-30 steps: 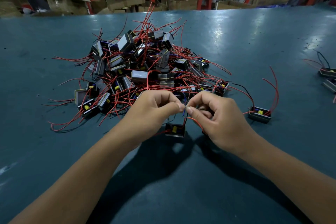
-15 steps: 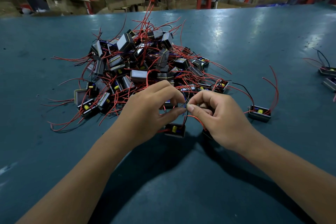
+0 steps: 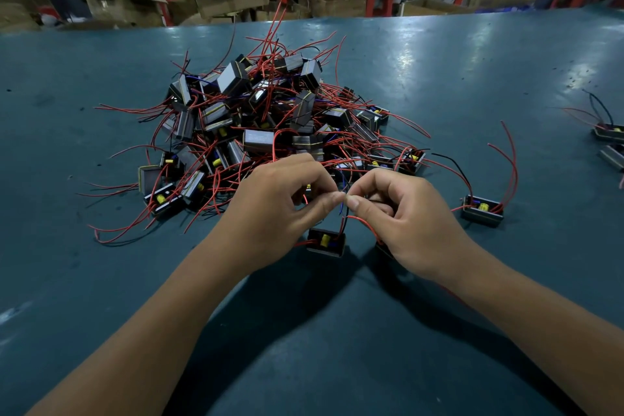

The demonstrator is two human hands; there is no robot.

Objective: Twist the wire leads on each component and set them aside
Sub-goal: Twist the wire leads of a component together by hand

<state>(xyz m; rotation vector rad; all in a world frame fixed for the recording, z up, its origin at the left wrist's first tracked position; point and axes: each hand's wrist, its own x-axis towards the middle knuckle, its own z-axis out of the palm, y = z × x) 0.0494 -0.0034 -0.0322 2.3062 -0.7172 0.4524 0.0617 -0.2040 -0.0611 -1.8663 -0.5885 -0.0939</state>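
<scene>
Pinching thin wire ends [image 3: 343, 194] between thumb and finger, the left hand [image 3: 277, 209] and right hand [image 3: 401, 218] meet tip to tip. The small black part [image 3: 326, 242] (with a yellow bit inside) sits on the table [image 3: 472, 78] just below them. A big pile [image 3: 270, 118] lies behind.

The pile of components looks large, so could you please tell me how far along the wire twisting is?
Done, apparently: only a few components set apart, one near the right hand and a couple at the table's right edge. In hand: both hands, left hand included, pinch the wire leads of one component. Left: nearly the whole pile.
</scene>
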